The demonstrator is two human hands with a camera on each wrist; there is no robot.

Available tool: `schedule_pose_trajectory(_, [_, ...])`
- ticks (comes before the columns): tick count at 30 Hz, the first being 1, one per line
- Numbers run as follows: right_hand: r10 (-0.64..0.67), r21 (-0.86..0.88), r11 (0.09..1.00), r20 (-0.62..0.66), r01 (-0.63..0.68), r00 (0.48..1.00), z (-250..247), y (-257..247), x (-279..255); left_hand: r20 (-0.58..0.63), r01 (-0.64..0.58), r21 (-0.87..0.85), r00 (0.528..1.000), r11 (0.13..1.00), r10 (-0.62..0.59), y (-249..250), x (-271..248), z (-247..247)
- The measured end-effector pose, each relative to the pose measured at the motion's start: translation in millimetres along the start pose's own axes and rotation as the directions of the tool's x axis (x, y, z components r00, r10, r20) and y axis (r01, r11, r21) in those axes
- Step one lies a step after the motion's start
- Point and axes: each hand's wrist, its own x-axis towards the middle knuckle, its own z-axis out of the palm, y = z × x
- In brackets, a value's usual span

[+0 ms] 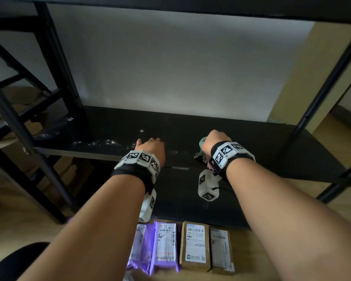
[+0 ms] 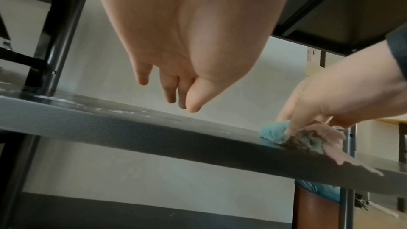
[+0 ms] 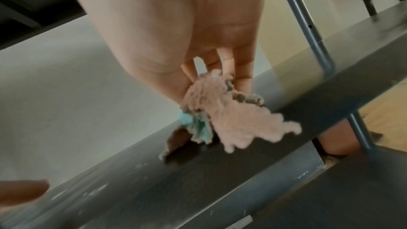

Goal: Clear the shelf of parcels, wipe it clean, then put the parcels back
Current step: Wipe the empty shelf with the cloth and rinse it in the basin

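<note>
The black shelf (image 1: 251,142) holds no parcels, and white dust (image 1: 101,142) streaks its left front part. My right hand (image 1: 213,138) grips a crumpled teal and pink cloth (image 1: 201,152) and presses it onto the shelf near the front edge. In the right wrist view the cloth (image 3: 231,111) hangs from the curled fingers (image 3: 242,76) onto the shelf (image 3: 220,180). My left hand (image 1: 148,142) hovers empty just above the front edge, fingers relaxed and pointing down (image 2: 171,93). Two purple bags (image 1: 166,244) and two brown boxes (image 1: 195,244) lie in a row on the floor below.
Black uprights stand at the left (image 1: 55,57) and right (image 1: 322,84) of the shelf, under an upper board (image 1: 190,5). A lower black board (image 1: 180,199) sits beneath. Another rack with cardboard (image 1: 28,122) stands to the left. A dark round object (image 1: 18,258) is at the lower left.
</note>
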Motion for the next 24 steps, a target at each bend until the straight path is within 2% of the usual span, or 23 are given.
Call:
schedule_pose_trajectory(6, [-0.100, 0.036, 0.994, -0.015, 0.100, 0.995, 20, -32, -9, -0.117, -0.002, -0.049, 0.993, 0.999, -0.004, -9, -9, 6])
schedule_pose_trajectory(15, [-0.211, 0.035, 0.977, -0.014, 0.211, 0.977, 39, -74, -28, -0.158, 0.070, -0.121, 0.983, 0.990, -0.089, -39, -25, 11])
schedule_pose_trajectory(19, [-0.173, 0.214, 0.962, 0.000, 0.169, 0.985, 27, -61, -27, -0.158, 0.104, -0.124, 0.980, 0.987, -0.123, -53, -33, 15])
schedule_pose_trajectory(24, [-0.055, 0.120, 0.991, -0.050, 0.060, 0.997, 18, -35, -29, -0.183, 0.160, -0.171, 0.964, 0.972, -0.191, -56, -39, 27])
